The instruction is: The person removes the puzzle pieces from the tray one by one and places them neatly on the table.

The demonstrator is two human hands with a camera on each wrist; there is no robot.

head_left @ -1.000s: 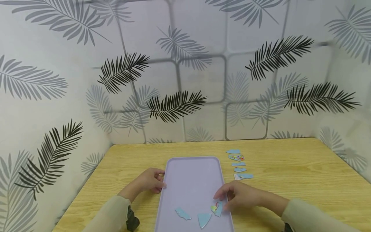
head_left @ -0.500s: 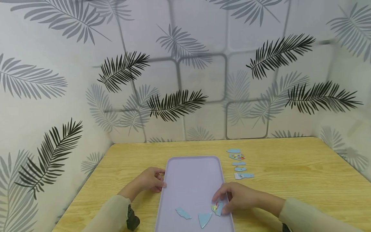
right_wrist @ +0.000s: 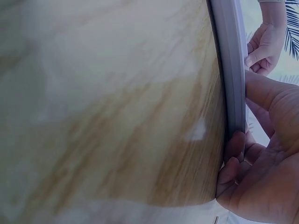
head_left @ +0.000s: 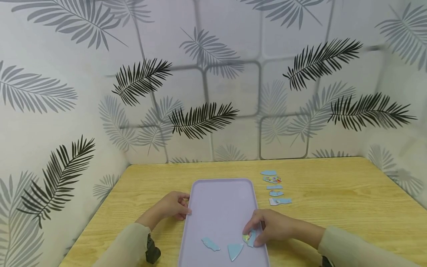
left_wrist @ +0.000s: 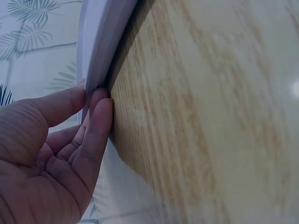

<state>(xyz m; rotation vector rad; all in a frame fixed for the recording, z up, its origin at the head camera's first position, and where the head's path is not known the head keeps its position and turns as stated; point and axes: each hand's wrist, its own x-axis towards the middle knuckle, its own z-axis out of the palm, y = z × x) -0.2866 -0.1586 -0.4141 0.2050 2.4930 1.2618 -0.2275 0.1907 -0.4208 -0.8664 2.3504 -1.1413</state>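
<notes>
A pale lilac tray (head_left: pixel 220 207) lies on the table. My left hand (head_left: pixel 173 205) grips its left edge, thumb (left_wrist: pixel 65 105) at the rim and fingertips underneath. At the tray's right side my right hand (head_left: pixel 275 224) reaches over the rim, thumb and index finger at opposite sides of a light blue puzzle piece (head_left: pixel 251 237) with a colourful print. In the right wrist view, the other fingers (right_wrist: pixel 232 171) curl by the outer side of the rim, and the piece is hidden there. Beside it in the tray lie a fan-shaped blue piece (head_left: pixel 235 251) and a narrow blue piece (head_left: pixel 210 243).
Several more blue pieces form a column right of the tray, from a narrow one (head_left: pixel 268 172) at the back to a longer one (head_left: pixel 280 201) nearest me. The wooden table (head_left: pixel 333 193) ends against a leaf-patterned wall (head_left: pixel 230 141).
My right thumb and fingers have closed in on the printed puzzle piece from its two sides. The left hand keeps its place on the tray's edge.
</notes>
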